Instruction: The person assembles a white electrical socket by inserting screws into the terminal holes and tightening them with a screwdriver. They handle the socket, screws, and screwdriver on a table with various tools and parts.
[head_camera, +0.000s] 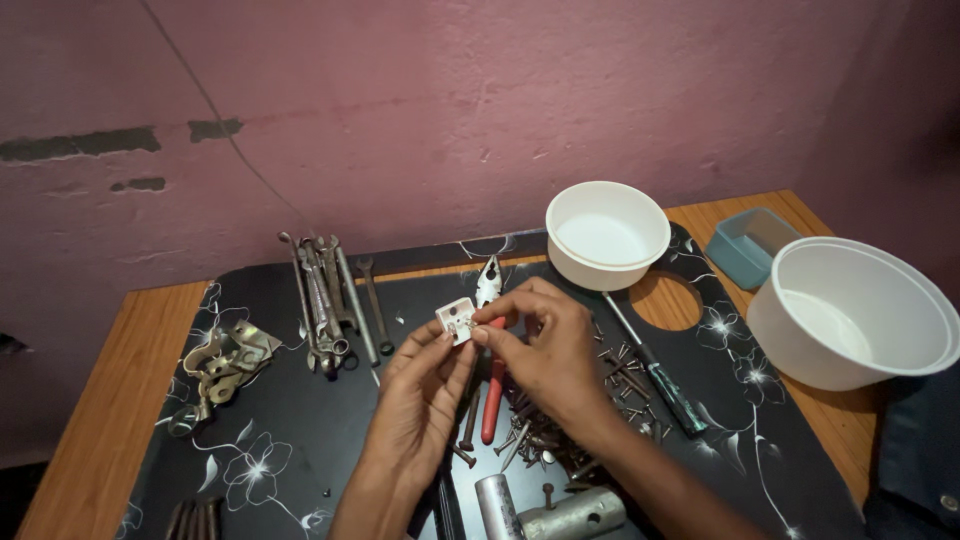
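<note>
My left hand (420, 385) and my right hand (545, 345) meet over the middle of the black floral mat (270, 440). Between their fingertips they pinch a small white square part (456, 320) with metal bits on its face. Under the hands lie red-handled pliers (491, 385), nose pointing away from me. A heap of dark screws and nails (560, 440) spreads beneath my right wrist.
Several spanners (325, 300) lie at the mat's back left, metal clamps (220, 365) further left. A screwdriver (655, 375) lies right of the hands. Two white bowls (607, 235) (850, 310) and a blue box (750, 245) stand at back right. A metal pipe fitting (555, 510) sits at the front edge.
</note>
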